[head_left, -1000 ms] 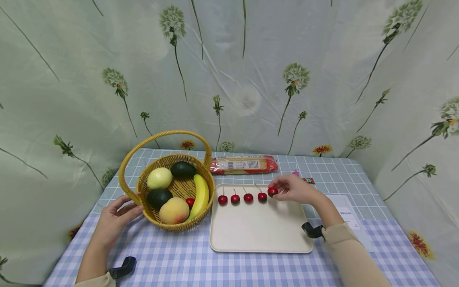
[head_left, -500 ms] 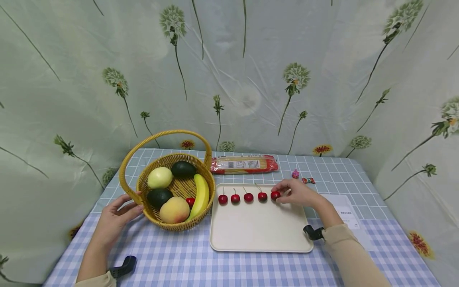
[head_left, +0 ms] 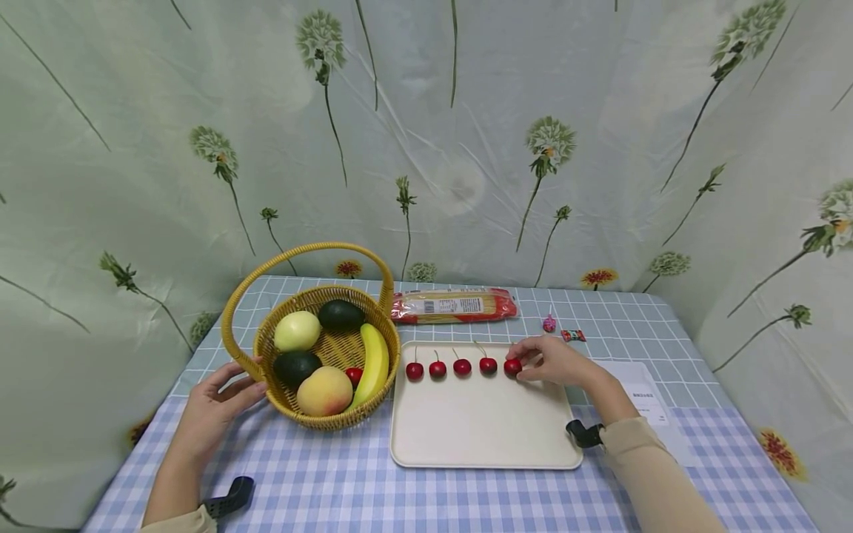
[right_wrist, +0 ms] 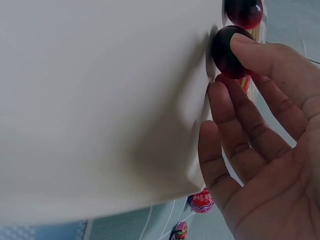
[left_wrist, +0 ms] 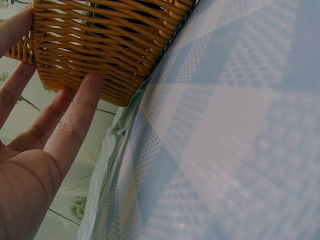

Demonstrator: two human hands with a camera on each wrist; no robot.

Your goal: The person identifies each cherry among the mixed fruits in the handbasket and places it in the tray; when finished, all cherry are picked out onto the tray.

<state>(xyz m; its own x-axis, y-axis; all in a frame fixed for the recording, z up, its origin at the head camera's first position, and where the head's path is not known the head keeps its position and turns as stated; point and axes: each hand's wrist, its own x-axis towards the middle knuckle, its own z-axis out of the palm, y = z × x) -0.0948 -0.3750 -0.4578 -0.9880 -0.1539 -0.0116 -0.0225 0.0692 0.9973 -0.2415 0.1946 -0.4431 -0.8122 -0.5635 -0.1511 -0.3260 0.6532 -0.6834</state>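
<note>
My right hand [head_left: 553,361] pinches a dark red cherry [head_left: 512,368] between thumb and fingers near the back right corner of the cream tray [head_left: 486,429]. In the right wrist view the thumb lies across this cherry [right_wrist: 227,52], low at the tray. Several more cherries [head_left: 462,366] stand in a row to its left, stems up. My left hand [head_left: 216,403] rests against the left side of the yellow wicker basket [head_left: 333,423], by the foot of its handle. In the left wrist view its fairly straight fingers touch the basket wall [left_wrist: 100,45].
Inside the basket are a peach [head_left: 324,391], a banana [head_left: 370,366], a pale green round fruit [head_left: 297,331] and two dark green fruits. Behind the tray lies a noodle packet [head_left: 455,306]. Wrapped candies [head_left: 572,335] and a white sheet [head_left: 643,392] are at the right.
My right hand has moved slightly right and down with the cherry, which now sits in line with the row. The left hand and basket have stayed put.
</note>
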